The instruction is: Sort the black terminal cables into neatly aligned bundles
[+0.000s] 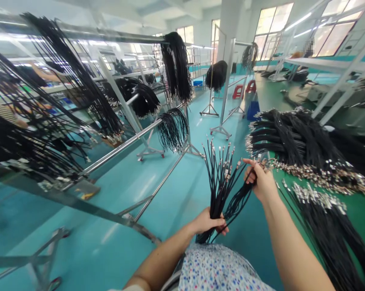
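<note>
Left hand: fingers wrapped round a bundle of black cords, thumb lying across it. Looks like a firm hold. Right hand: fingers curled in on a smaller loop of cords, thumb and forefinger pointing left, close together. Can't tell if those two pinch a single cord end; too small and blurred there.

Key relation: the bundle's long axis runs up and away from the left fingers, near upright in view, with its metal tips fanned out above. Tips lie just left of the right fingertips, about level with them. So left hand is nearer the bundle's body (it's on it); right hand is nearer the tips. Rightmost tip is right beside the right forefinger; contact unclear. The smaller loop sags down-left from the right fingers toward the left ones, bridging the gap between hands. Bundle's lower part drops below the left fingers toward the flowered cloth at the lap.

My read: the tip-to-right-fingertip gap is the one that matters; splayed ends could snag.

Further out, right of the right fingers: green table with a heap of cords, plus silver-ended cords closer to the body. Well left of the left fingers: metal rail. Beyond both hands: hanging cords.
</note>
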A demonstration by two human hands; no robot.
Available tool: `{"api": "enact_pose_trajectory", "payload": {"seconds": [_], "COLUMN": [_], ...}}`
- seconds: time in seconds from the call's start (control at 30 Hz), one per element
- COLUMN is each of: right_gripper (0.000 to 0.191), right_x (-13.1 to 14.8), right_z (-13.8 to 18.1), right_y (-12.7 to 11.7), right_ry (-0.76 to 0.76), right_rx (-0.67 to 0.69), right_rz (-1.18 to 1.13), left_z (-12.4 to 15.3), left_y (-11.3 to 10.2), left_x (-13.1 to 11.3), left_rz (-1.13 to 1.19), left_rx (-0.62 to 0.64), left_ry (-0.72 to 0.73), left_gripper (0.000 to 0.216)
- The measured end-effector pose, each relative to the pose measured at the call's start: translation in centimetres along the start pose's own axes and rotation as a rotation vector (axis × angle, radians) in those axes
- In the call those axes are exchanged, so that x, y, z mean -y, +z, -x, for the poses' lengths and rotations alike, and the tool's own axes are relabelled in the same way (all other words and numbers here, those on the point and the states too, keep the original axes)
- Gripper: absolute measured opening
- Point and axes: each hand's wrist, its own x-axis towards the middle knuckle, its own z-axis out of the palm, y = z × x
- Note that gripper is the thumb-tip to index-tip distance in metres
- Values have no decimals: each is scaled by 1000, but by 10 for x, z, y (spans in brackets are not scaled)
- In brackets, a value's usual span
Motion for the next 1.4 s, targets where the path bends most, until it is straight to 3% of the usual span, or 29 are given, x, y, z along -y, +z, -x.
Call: {"api": "enact_pose_trajectory", "payload": {"seconds": [0.17,0.3,0.5,0.7,0.87,1.07,1.27,1.4], "right_gripper": [48,33,34,38,36,38,44,48], "right_x": [-9,-19,-23,-26,-29,-33,-36,-36], "right_z": [8,6,2,2,3,10,12,15], "right_y": [-3,-2,15,14,12,25,18,22], "right_ry": [77,5,63,192,124,231,269,290], "right_rx": [211,158,55,285,286,335,363,373], "right_rz": [-113,-16,142,234,251,116,-95,18], "left_z": [-2,-1,3,2,-5,-10,-8,-6], "left_y": [2,2,5,7,5,8,13,16], "left_x": [1,1,1,1,-3,0,-1,-6], "left_rz": [23,-8,-85,-10,42,53,84,88], "left_rx": [-64,-47,12,-43,-100,-139,-180,-184], "left_ry": [-12,-13,6,5,31,39,72,77], "left_gripper": [45,43,42,44,43,44,47,48]}}
